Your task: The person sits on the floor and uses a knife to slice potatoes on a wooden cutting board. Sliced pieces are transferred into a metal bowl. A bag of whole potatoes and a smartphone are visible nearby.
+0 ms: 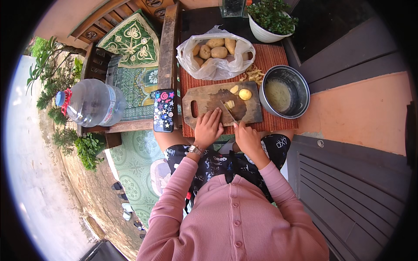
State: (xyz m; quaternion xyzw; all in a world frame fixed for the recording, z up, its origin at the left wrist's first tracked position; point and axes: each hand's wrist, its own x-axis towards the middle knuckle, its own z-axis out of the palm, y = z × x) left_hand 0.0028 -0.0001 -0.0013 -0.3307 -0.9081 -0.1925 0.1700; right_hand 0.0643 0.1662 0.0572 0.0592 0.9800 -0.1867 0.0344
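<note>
My right hand [245,134] grips the handle of a kitchen knife [229,112], its blade slanting up and left over a wooden cutting board [205,93]. Flat on the board, just left of the blade, rests my left hand [208,127] with its fingers close together. Cut potato strips [229,104] lie against the blade near its tip. A peeled potato piece [245,94] and a smaller pale slice [234,89] sit at the board's upper right. Dark wet patches mark the wood around them.
A metal pot [283,92] of cloudy liquid stands right of the board, beside potato peelings [253,75]. Behind is a plastic bag [209,72] of unpeeled potatoes. A phone [164,111] lies on the bench arm, near a large water bottle [93,102]. A potted plant [269,27] stands farther back.
</note>
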